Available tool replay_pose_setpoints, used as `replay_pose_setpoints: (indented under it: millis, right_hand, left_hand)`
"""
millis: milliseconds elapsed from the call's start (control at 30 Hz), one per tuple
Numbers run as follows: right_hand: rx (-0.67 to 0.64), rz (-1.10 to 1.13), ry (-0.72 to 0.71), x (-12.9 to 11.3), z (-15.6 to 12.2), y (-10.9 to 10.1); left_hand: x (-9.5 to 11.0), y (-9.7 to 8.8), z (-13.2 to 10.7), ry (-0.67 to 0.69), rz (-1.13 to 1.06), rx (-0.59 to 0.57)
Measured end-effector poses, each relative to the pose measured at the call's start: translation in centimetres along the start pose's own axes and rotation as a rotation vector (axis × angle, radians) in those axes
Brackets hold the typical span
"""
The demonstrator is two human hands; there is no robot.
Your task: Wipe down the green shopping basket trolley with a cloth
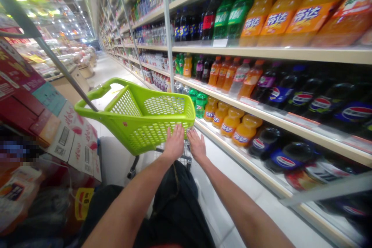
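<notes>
A lime-green plastic shopping basket on wheels (139, 118) stands in the aisle right in front of me, its handle pointing away to the left. My left hand (174, 142) lies flat against the basket's near wall, fingers stretched upward. My right hand (197, 144) rests beside it on the same near corner, fingers also extended. Neither hand holds anything. The inside of the basket shows nothing in it.
Shelves (261, 52) of soda bottles, orange, green and dark cola, run along the right. Stacked cartons (66, 131) and packaged goods crowd the left. A grey metal pole (58, 62) slants across the upper left. The white-tiled aisle (107, 68) stretches ahead.
</notes>
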State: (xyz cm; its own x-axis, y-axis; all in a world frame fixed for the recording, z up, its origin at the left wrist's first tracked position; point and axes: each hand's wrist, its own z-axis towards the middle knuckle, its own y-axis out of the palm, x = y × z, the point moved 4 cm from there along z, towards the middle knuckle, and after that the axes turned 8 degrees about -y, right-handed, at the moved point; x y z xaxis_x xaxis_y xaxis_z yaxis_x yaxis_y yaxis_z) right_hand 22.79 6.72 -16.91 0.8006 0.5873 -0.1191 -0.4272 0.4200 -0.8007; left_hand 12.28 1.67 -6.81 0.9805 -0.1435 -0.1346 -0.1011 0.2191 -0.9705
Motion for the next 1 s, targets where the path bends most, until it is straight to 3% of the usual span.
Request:
replay_pose_setpoints:
  millis: [100, 267, 333, 467, 667, 767, 900, 1000]
  right_hand:
    - [-0.043, 0.010, -0.037, -0.3, -0.7, -0.2]
    - [0.244, 0.001, -0.060, -0.9, 2.1, -4.5]
    - [0.290, 0.004, -0.086, -1.4, 3.7, -5.4]
    - [0.206, 0.008, -0.132, -2.3, 4.5, -3.6]
    - [0.008, 0.011, -0.151, -2.6, 0.8, -0.1]
    - [0.019, 0.019, -0.162, -3.1, 0.7, -1.1]
    - [0.209, 0.032, -0.186, -4.2, 3.5, -3.8]
    - [0.243, 0.040, -0.217, -5.0, 5.4, -3.9]
  left_hand:
    - [-0.5, 0.3, -0.4, -0.006, 0.009, -0.024]
    - [-2.3, 0.1, -0.3, -0.077, -0.005, -0.018]
    - [-2.8, -0.3, -0.1, -0.100, -0.008, 0.000]
    - [-3.1, -0.5, 0.0, -0.106, 0.003, 0.004]
    - [-3.1, 0.9, -1.1, -0.076, 0.018, -0.019]
    - [-3.6, 1.1, -1.3, -0.088, 0.016, -0.042]
    - [-4.8, 0.2, -0.9, -0.147, 0.010, -0.022]
    - [-5.6, -0.3, -0.7, -0.174, 0.024, 0.004]
